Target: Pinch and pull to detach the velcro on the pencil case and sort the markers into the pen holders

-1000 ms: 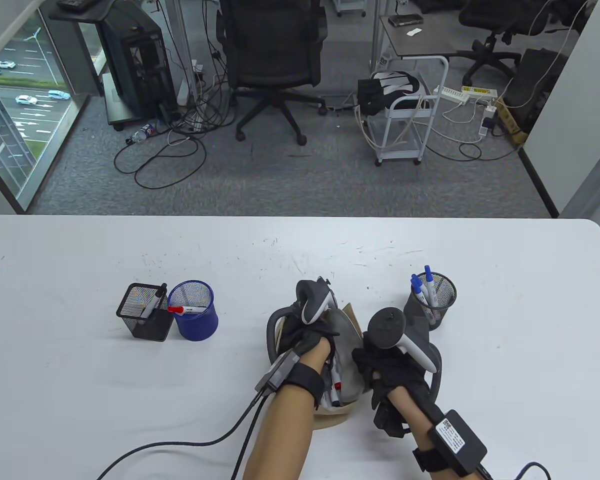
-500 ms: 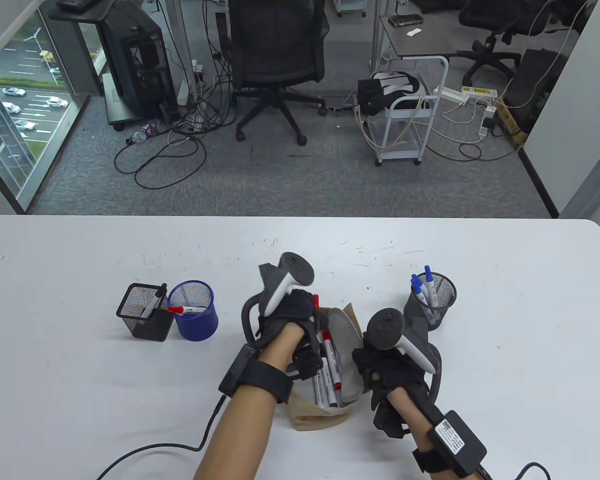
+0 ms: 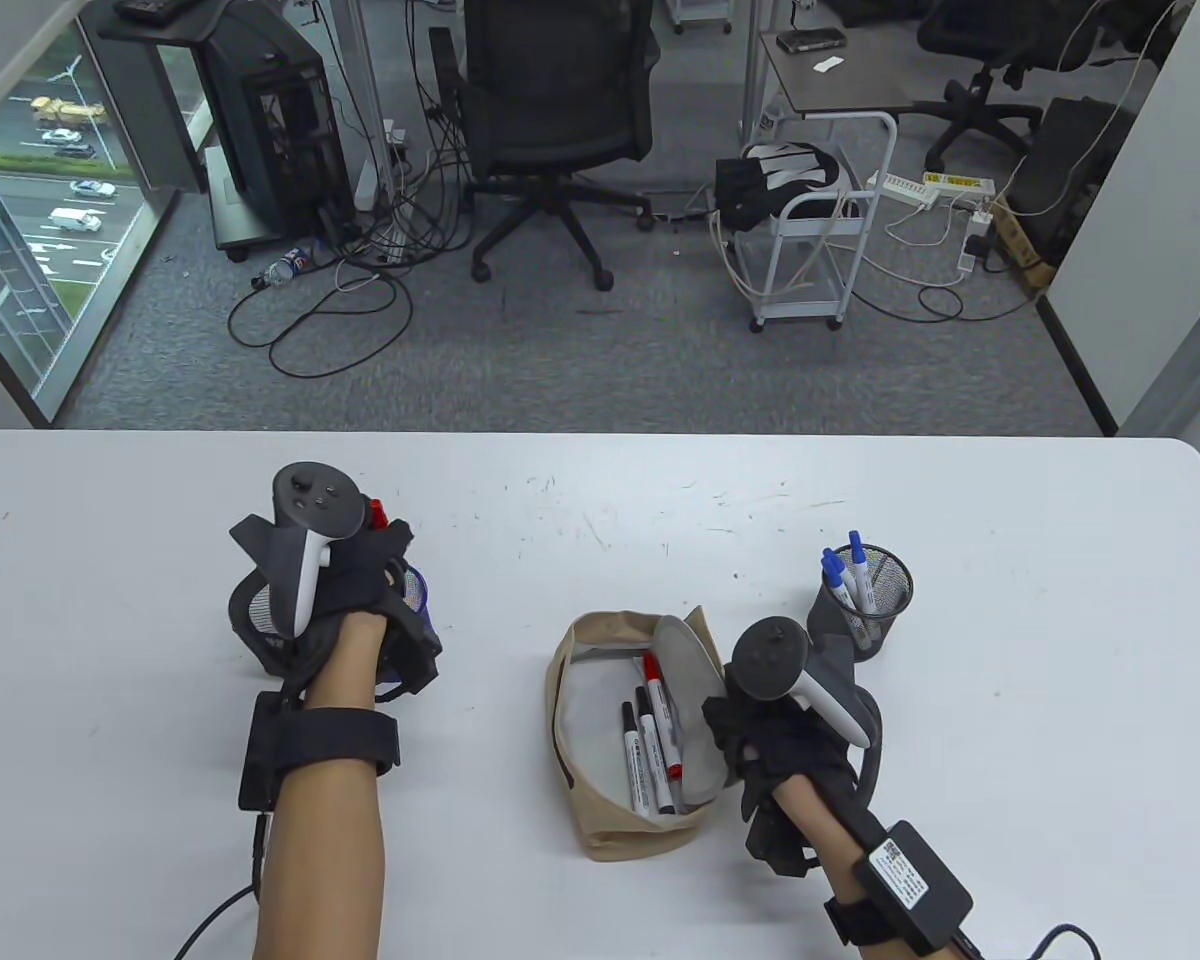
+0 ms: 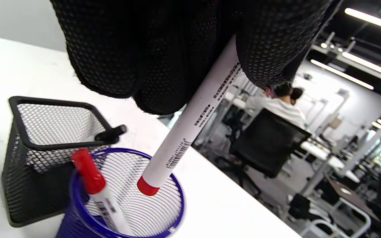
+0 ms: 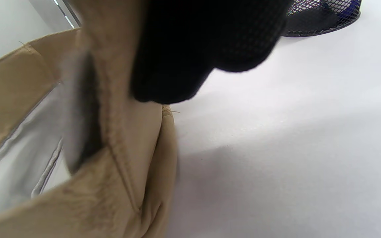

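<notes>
My left hand [image 3: 360, 590] grips a red-capped white marker [image 4: 190, 122] and holds it tilted, its lower end just inside the blue mesh holder [image 4: 164, 218], which also contains another red marker [image 4: 94, 185]. The black square holder [image 4: 45, 132] beside it has a black marker [image 4: 111, 134]. The tan pencil case [image 3: 600, 790] lies open at centre with three markers [image 3: 650, 740] inside. My right hand [image 3: 760, 730] pinches the case's right flap [image 5: 111, 132]. A round black holder [image 3: 875, 600] with blue markers stands to the right.
Cables trail from both wrists off the table's near edge. Beyond the table's far edge are an office chair [image 3: 550, 120] and a white cart [image 3: 810, 250] on the carpet.
My left hand has lifted a red marker out of the pencil case and carried it left to the blue holder. The right hand stays on the case flap.
</notes>
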Motion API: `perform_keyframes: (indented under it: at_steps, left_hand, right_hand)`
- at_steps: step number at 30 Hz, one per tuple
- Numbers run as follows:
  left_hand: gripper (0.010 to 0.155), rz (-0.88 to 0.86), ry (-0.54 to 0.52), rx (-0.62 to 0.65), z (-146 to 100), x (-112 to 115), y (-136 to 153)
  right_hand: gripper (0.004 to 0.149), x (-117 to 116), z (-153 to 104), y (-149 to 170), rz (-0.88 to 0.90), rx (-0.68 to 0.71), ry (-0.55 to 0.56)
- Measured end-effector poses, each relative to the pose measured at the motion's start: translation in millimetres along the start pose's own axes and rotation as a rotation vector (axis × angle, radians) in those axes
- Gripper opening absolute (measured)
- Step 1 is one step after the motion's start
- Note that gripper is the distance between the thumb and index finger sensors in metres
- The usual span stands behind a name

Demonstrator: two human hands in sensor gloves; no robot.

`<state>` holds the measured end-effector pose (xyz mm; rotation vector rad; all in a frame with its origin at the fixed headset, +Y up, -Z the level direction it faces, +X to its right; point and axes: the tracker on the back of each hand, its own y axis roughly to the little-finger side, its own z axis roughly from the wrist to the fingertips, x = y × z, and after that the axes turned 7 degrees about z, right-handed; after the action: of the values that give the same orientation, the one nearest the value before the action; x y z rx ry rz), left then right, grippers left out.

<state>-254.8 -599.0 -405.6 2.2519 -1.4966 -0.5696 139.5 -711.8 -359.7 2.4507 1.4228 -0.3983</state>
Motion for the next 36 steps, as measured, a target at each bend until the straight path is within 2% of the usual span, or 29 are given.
perform_keyframes:
  at_steps: [5,12,15,19,23,29,32,36]
  left_hand:
    - [0.06,-0.045,0.025,0.004,5,8,8]
    - [0.057,0.017,0.031,0.07,-11,-4,-21]
    - [0.055,0.01,0.117,0.133,-27,0,-44]
    - [0.056,0.068,0.245,0.216,-55,18,-81]
    - [0.056,0.12,0.436,0.287,-86,56,-117]
    - [0.059,0.272,0.644,0.245,-104,132,-138]
    - [0.061,0.356,0.691,0.191,-104,169,-138]
    - [0.064,0.446,0.723,0.136,-102,205,-136]
  right_hand:
    - [0.057,0,0,0,0.001,-0.001,-0.001]
    - [0.057,0,0,0,0.003,-0.001,-0.002]
    - [0.057,0,-1,0,0.001,0.0,-0.001]
    - [0.057,0,0,0,0.005,0.001,-0.002]
    - [0.057,0,0,0,0.001,0.001,0.0]
    - [0.057,0,0,1,0.003,0.001,-0.002]
    - [0.057,0,0,1,0.004,0.002,-0.004]
    - [0.057,0,0,1,0.005,0.003,-0.007]
